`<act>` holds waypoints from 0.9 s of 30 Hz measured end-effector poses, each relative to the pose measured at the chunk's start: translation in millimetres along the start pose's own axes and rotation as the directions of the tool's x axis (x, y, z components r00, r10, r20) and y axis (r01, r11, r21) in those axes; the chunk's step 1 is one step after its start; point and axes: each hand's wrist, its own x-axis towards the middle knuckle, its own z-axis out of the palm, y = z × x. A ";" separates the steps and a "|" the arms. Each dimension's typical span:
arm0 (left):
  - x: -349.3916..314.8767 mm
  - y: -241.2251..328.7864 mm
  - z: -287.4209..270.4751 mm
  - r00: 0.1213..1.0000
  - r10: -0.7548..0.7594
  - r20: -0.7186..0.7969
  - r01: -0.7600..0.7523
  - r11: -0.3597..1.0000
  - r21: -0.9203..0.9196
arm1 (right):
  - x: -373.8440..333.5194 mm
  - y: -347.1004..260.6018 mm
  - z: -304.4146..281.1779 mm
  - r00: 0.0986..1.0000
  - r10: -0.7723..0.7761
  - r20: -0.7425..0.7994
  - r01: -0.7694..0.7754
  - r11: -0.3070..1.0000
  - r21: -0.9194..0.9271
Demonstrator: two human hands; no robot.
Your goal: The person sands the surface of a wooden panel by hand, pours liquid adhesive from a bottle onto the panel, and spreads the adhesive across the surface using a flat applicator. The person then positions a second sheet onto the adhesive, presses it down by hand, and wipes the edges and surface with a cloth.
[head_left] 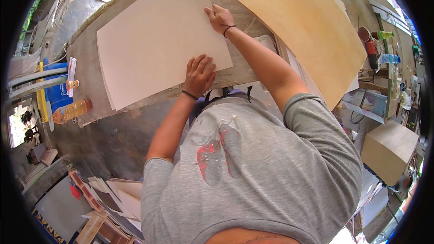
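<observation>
A large pale sheet (149, 36), board-like and smooth, lies flat on the worn grey workbench (244, 70) in front of me. Its near left edge shows at least one more sheet under it. My left hand (199, 75) rests on the sheet near its close right corner, fingers spread and flat. At the right edge, farther from me, my right hand (220, 18) is closed with the fingers curled round the edge and the thumb side over the top. The underside of that grip is hidden.
A tan plywood sheet (307, 31) lies to the right, over white boards. Beyond it sit a power tool with a red body (371, 52) and bottles (391, 58). At left are an orange-tinted bottle (72, 111) and a blue container (58, 88). A wooden box (389, 149) stands lower right.
</observation>
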 end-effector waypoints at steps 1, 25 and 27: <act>0.3 -0.6 0.1 1.000 -0.009 0.010 0.009 1.000 -0.004 | -0.9 0.5 -0.2 1.000 0.007 -0.005 -0.007 1.000 0.003; -6.3 -1.7 11.2 0.995 -0.092 -0.034 0.091 0.995 -0.033 | 4.7 5.0 5.8 0.999 0.043 -0.006 -0.042 0.994 0.106; -3.7 1.1 5.0 0.996 -0.086 -0.033 0.085 0.995 -0.055 | 2.0 9.3 8.3 0.999 0.017 -0.028 -0.014 0.995 0.100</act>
